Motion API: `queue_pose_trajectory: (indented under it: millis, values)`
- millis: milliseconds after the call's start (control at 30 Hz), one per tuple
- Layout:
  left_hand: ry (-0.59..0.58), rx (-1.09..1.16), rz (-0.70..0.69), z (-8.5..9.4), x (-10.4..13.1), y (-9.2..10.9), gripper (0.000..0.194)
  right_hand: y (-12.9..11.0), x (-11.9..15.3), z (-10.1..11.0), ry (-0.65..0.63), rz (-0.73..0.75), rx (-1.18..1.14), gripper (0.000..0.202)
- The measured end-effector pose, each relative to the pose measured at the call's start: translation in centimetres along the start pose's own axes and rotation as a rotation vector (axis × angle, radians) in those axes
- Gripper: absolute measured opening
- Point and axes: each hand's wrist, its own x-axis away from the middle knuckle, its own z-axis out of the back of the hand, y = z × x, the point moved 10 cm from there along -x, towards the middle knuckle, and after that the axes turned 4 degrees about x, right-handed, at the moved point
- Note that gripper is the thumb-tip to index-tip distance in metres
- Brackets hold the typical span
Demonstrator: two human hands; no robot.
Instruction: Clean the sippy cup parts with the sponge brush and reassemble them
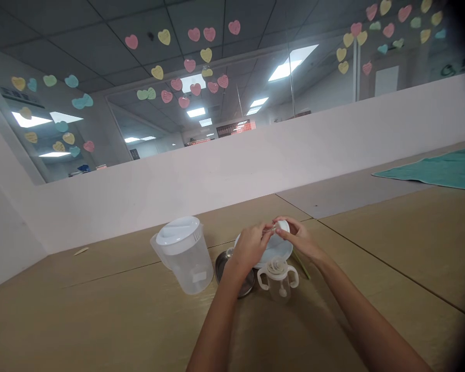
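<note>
Over a white bowl (277, 252), my two hands come together with their fingers closed. My left hand (250, 247) pinches a small clear piece (270, 229), too small to make out fully. In my right hand (300, 240) is a white round cap (283, 226), held with its side toward the left fingers. Just below the hands stands a clear baby bottle (279, 285) with two white handles and no cover over its top. A round metal dish (220, 268) lies partly hidden behind my left wrist.
A clear plastic pitcher (194, 268) with a white lid stands left of the dish. A thin greenish stick (302, 265) lies right of the bowl. Farther off are a small flat piece (81, 251) at the left and a green cloth (442, 168) at the right, near the wall.
</note>
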Motion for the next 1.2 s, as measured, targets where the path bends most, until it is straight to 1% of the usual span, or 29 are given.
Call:
queue_pose_trajectory:
  millis: [100, 133, 167, 200, 233, 267, 300, 367, 400, 467, 533, 567, 633, 700, 833, 933, 1000, 1200]
  values:
    - [0.051, 0.021, 0.009, 1.6, 0.2, 0.2, 0.026, -0.7, 0.3, 2.0, 0.154, 0.023, -0.038, 0.041]
    - [0.071, 0.045, 0.02, 2.3, 0.3, 0.0, 0.026, -0.8, 0.5, 2.4, 0.181, 0.026, -0.067, 0.042]
    - [0.081, 0.068, 0.036, 3.0, 0.5, -0.4, 0.025, -0.9, 0.9, 2.5, 0.187, 0.033, -0.092, 0.044]
    - [0.064, 0.088, 0.059, 3.3, 0.7, -1.0, 0.025, -1.0, 1.4, 2.3, 0.171, 0.046, -0.106, 0.046]
    - [0.006, 0.105, 0.086, 3.1, 0.9, -1.7, 0.026, -1.1, 1.9, 1.9, 0.14, 0.063, -0.105, 0.047]
    - [-0.086, 0.117, 0.111, 2.4, 1.2, -2.4, 0.028, -1.2, 2.7, 1.2, 0.101, 0.086, -0.085, 0.046]
    - [-0.205, 0.119, 0.129, 1.3, 1.6, -2.9, 0.032, -1.3, 3.5, 0.5, 0.069, 0.116, -0.047, 0.044]
    - [-0.439, 0.109, 0.129, -1.2, 2.5, -3.6, 0.05, -1.6, 5.4, -0.5, 0.059, 0.201, 0.085, 0.032]
    - [-0.52, 0.105, 0.111, -2.2, 2.9, -3.7, 0.059, -2.0, 6.3, -0.7, 0.095, 0.275, 0.181, 0.029]
    - [-0.592, 0.104, 0.063, -3.7, 3.2, -3.7, 0.069, -3.2, 8.1, -1.0, 0.177, 0.463, 0.362, 0.034]
    - [-0.605, 0.112, 0.026, -4.8, 3.0, -3.6, 0.069, -3.8, 9.2, -1.6, 0.199, 0.615, 0.464, 0.036]
    - [-0.604, 0.113, 0.015, -5.2, 2.9, -3.6, 0.067, -3.9, 9.4, -1.8, 0.193, 0.655, 0.501, 0.035]
    - [-0.594, 0.118, 0.005, -5.7, 2.7, -3.7, 0.062, -3.6, 9.3, -2.3, 0.167, 0.68, 0.582, 0.032]
    - [-0.572, 0.133, 0.0, -5.8, 2.6, -3.8, 0.062, -3.2, 9.0, -2.8, 0.144, 0.671, 0.662, 0.029]
    - [-0.533, 0.146, 0.037, -5.7, 2.6, -4.3, 0.07, -2.5, 8.6, -3.4, 0.097, 0.622, 0.722, 0.027]
    - [-0.534, 0.183, 0.088, -5.8, 2.8, -4.5, 0.073, -2.4, 8.5, -3.4, 0.081, 0.597, 0.694, 0.022]
    - [-0.539, 0.184, 0.091, -5.9, 2.8, -4.4, 0.072, -2.5, 8.4, -3.2, 0.088, 0.594, 0.665, 0.019]
    - [-0.533, 0.034, 0.053, -5.8, 2.7, -3.8, 0.064, -2.0, 8.0, -2.5, 0.125, 0.54, 0.606, 0.019]
